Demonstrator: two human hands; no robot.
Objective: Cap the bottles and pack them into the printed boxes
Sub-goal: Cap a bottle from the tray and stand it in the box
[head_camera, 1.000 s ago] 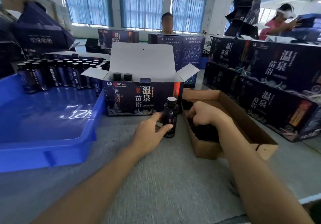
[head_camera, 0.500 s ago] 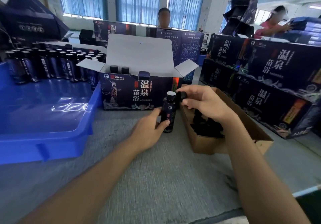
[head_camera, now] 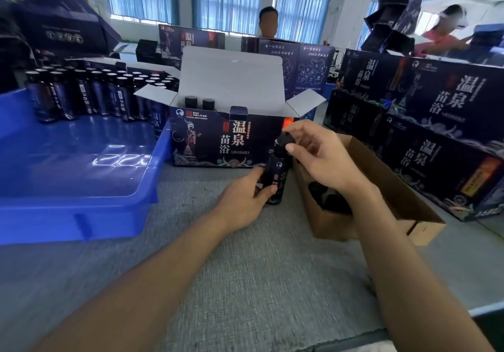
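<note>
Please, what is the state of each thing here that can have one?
Bottle: upright, gripped by left hand.
Black cap: at bottle's top, pinched by right hand.
Printed box: open, two capped bottles inside.
Cardboard box: open, dark caps inside.
Blue tray: rows of bottles standing.

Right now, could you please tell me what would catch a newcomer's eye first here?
At centre, the left hand grips a dark bottle upright while the right hand holds a black cap on its top. Behind stands an open printed box; a blue tray lies left.
</note>
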